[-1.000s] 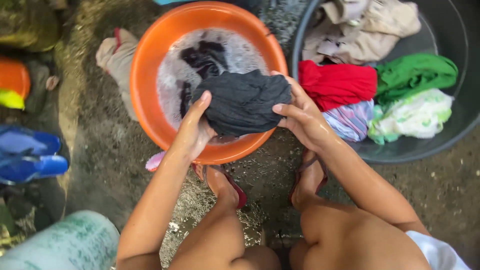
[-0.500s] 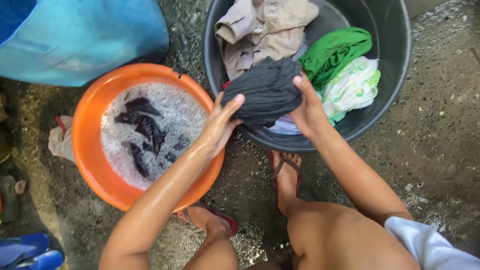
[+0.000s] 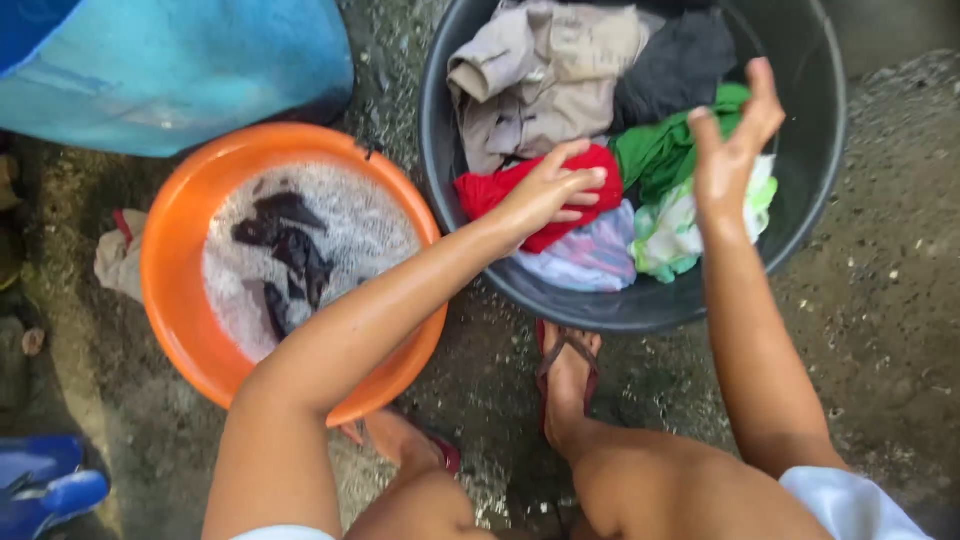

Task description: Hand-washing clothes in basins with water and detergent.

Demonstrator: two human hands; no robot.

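Observation:
A dark grey basin (image 3: 800, 215) holds wrung clothes: a beige piece (image 3: 540, 75), a dark grey cloth (image 3: 680, 65) at the back, a red one (image 3: 490, 190), a green one (image 3: 660, 155), a striped one (image 3: 590, 255) and a white-green one (image 3: 665, 225). My left hand (image 3: 550, 185) hovers over the red cloth with fingers apart, holding nothing. My right hand (image 3: 730, 150) is raised above the green cloth, fingers spread and empty. To the left stands an orange basin (image 3: 175, 330) of soapy water with dark clothes (image 3: 285, 245) soaking in it.
A blue tub (image 3: 170, 70) fills the top left. A beige rag (image 3: 120, 260) lies on the wet concrete beside the orange basin. Blue plastic items (image 3: 45, 490) sit at the bottom left. My sandalled feet (image 3: 565, 375) rest between the basins.
Both hands carried the dark grey cloth from the orange basin to the grey basin and let it go; it now lies at the back. The hands are empty and apart.

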